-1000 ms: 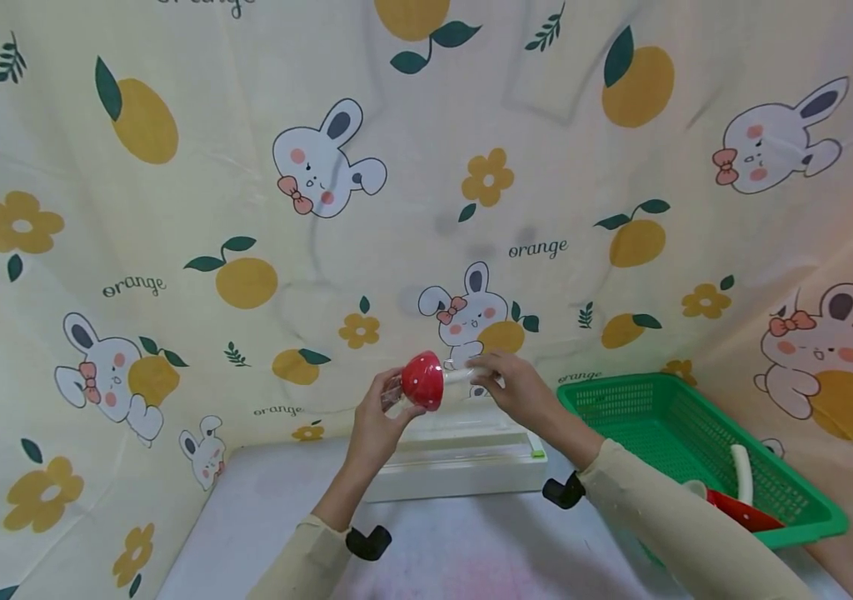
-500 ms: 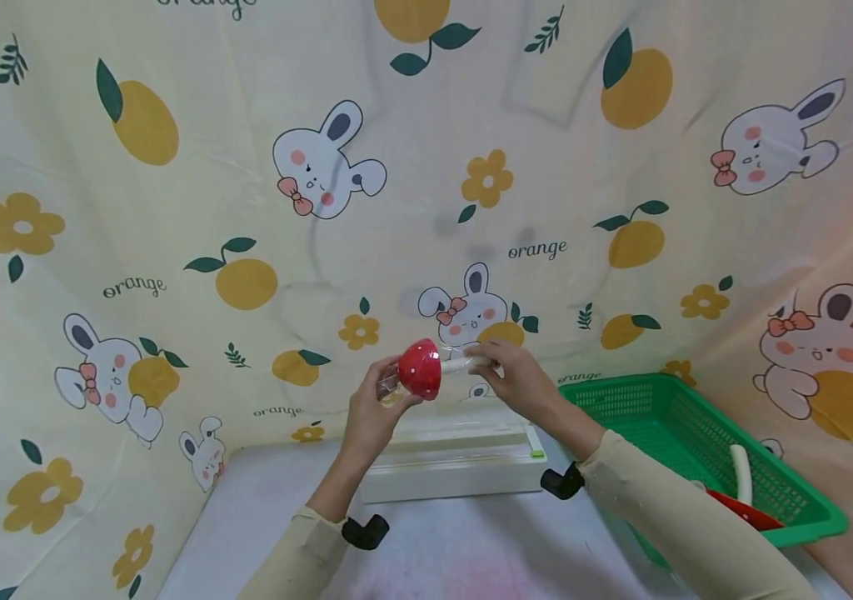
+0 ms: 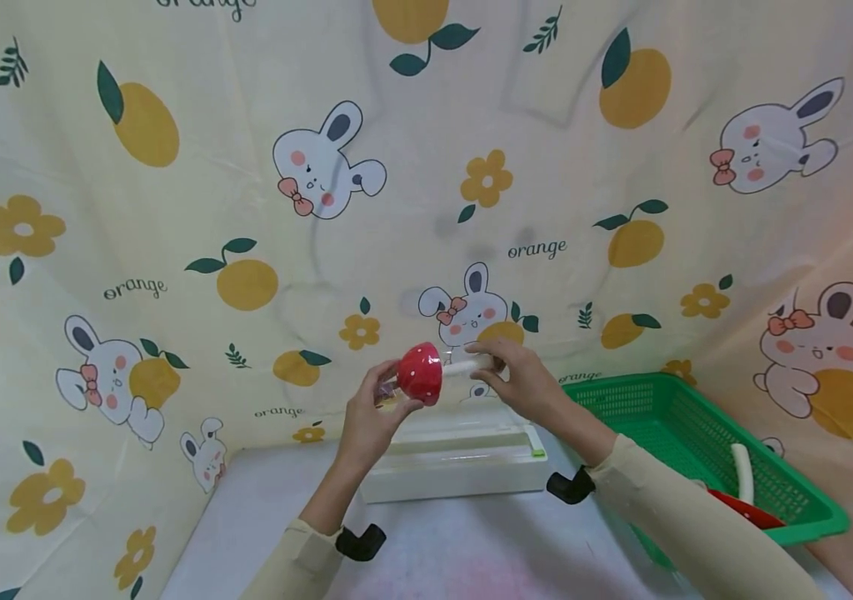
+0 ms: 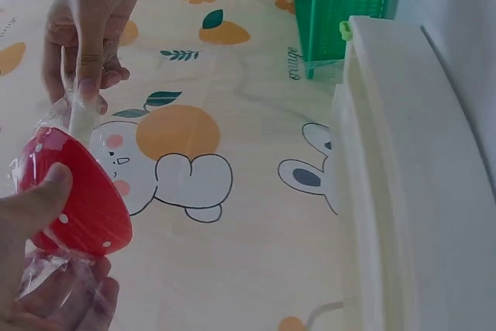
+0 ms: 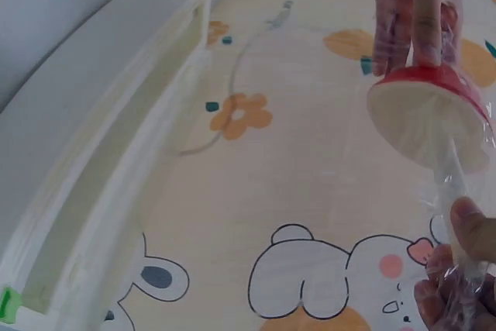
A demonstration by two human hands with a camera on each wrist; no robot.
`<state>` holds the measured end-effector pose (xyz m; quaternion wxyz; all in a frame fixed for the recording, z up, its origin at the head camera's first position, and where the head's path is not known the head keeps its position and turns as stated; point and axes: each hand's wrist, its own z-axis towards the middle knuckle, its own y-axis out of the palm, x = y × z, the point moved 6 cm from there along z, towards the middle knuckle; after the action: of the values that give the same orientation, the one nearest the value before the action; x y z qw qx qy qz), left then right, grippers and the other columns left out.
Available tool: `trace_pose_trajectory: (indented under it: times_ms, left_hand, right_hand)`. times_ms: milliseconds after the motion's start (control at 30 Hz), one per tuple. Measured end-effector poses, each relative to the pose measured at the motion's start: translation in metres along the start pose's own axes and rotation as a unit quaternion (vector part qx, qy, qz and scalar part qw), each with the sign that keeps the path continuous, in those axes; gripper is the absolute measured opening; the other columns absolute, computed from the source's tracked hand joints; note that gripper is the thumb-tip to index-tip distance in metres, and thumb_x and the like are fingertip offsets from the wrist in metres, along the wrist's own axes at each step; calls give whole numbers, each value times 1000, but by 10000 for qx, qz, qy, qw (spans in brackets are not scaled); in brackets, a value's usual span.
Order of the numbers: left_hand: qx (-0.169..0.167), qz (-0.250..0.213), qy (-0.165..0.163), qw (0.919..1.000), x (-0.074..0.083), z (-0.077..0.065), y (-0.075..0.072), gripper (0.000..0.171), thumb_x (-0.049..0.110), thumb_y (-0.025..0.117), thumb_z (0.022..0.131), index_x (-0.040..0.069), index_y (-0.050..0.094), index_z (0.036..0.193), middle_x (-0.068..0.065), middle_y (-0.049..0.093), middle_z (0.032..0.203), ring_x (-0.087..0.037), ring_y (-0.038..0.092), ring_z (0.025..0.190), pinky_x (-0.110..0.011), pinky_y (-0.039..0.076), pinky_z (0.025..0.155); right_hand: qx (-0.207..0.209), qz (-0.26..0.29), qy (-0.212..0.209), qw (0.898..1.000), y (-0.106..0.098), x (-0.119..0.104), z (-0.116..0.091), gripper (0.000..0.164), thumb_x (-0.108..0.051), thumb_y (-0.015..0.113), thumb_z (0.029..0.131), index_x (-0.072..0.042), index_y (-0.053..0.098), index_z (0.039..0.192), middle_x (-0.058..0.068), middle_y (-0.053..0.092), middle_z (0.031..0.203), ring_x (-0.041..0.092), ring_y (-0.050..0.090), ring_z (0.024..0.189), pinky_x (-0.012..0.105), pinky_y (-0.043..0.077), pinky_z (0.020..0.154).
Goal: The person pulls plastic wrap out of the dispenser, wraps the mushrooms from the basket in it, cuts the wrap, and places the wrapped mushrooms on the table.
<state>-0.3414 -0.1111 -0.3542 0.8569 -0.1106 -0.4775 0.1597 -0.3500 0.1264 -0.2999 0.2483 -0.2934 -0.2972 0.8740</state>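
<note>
A mushroom figure (image 3: 421, 374), with a red white-dotted cap and a white stem, is held sideways in the air, stem pointing right. Clear plastic film wraps it, bunched at both ends. My left hand (image 3: 368, 417) grips the cap from the left; in the left wrist view the thumb presses on the red cap (image 4: 85, 199). The right hand (image 3: 527, 383) pinches the stem near its end. The cap's cream underside (image 5: 426, 118) faces the right wrist view, where film gathers around the stem and fingers.
A long white film dispenser (image 3: 456, 485) with a green slider (image 3: 538, 454) stands on the table behind the hands. To the right, a green basket (image 3: 621, 392) holds a white stem-like piece (image 3: 743, 475) and a red dotted piece (image 3: 745, 508). Patterned cloth (image 3: 426, 225) hangs behind.
The mushroom figure has risen slightly since the first frame, then dipped a little. My right hand has shifted slightly right toward the stem's end. The left hand keeps its hold on the cap.
</note>
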Motion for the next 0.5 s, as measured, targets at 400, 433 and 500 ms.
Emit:
trace_pose_trajectory:
  times_ms: [400,433,500]
  left_hand:
    - [-470,60,-378,9982,-24,-27,3,69,52,79,81,37,47,141,5,66,121,-19,65,107,-44,56,89]
    - [-511,76,-442,9977,-27,-29,4,69,53,78,81,37,47,140,5,67,119,-19,65,106,-43,57,88]
    - [-566,57,-581,9967,-32,-32,5,69,57,77,80,36,49,140,4,68,116,-20,66,105,-39,58,84]
  right_hand:
    - [-691,-27,207,9974,17,1,-27,38,-20,75,91,-24,66,128,-6,65,125,9,63,93,25,57,77]
    - [-784,-35,236,9966,19,3,-29,36,-21,75,92,-24,66,126,-6,66,124,9,63,94,26,57,78]
    - [-979,-53,308,9947,24,5,-33,33,-22,73,93,-23,67,126,-6,66,119,10,61,92,29,58,77]
